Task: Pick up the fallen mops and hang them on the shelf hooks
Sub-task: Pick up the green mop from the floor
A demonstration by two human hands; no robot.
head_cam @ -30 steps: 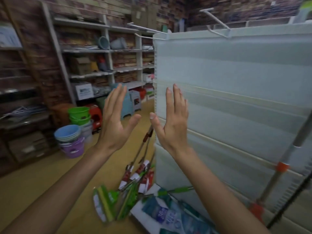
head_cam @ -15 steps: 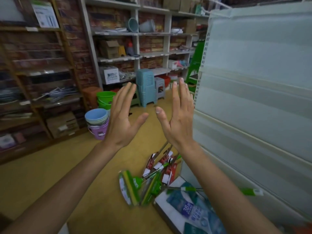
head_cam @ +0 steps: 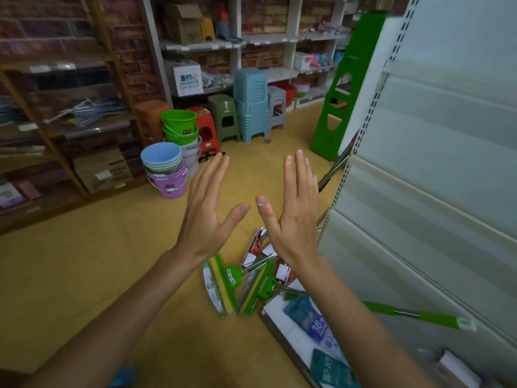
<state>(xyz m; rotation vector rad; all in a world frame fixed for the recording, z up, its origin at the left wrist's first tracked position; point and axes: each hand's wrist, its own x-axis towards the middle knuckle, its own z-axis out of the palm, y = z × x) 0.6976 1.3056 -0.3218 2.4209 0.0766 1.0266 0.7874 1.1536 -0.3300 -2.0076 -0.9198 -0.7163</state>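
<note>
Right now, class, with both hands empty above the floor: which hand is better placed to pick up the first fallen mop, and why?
Probably the right hand: it hovers open over the fallen mops and beside the white shelf. The left hand, also open, is farther from the shelf.

One head-worn wide-angle view faces forward and down at the yellow floor (head_cam: 84,275); white metal shelf (head_cam: 433,191) at 3 o'clock.

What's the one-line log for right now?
left hand open, empty | right hand open, empty | mops on floor beside shelf
</note>
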